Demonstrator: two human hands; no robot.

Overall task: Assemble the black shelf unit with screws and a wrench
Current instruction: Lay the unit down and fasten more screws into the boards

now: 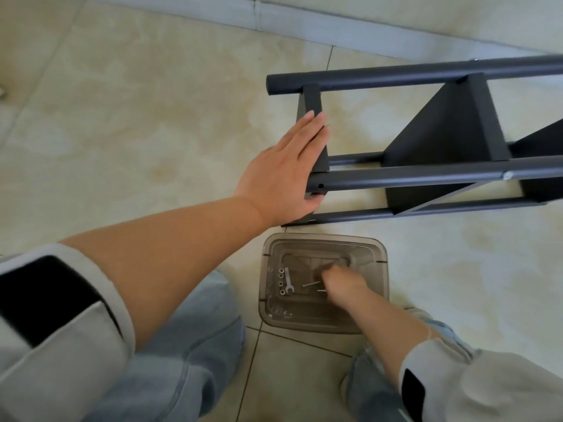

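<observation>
Covering the whole scene is a floor (pixel 152 102) of glossy cream tiles with a cloudy marbled pattern and thin dark grout lines; a pale grey skirting board (pixel 274 16) is seen along the far edge.

On these tiles, to the right and far from the person, the black shelf unit (pixel 441 132) is laid on its side. It is built from round matte tubes running left to right, joined by flat, smooth black panels set between them. A small hole is visible near the left end of the nearer upper tube, and a bright metal joint (pixel 507 175) is seen further right on that tube.

The left hand (pixel 286 169) is laid flat against the leftmost panel, fingers straight and together, the thumb tucked under the tube end; nothing is clutched.

Just near of the shelf, a smoky translucent plastic tray (pixel 377 257) with rounded corners is set on the floor. A small silver wrench (pixel 288 281), a row of metal nuts (pixel 281 281) on its left and slim screws (pixel 311 284) on its right are held in it. The right hand (pixel 344 283) is lowered into the tray, fingers curled beside the screws; whether a screw is pinched cannot be told, since the hand is blurred.

Grey sleeves and light blue jeans are seen at the near edge.
</observation>
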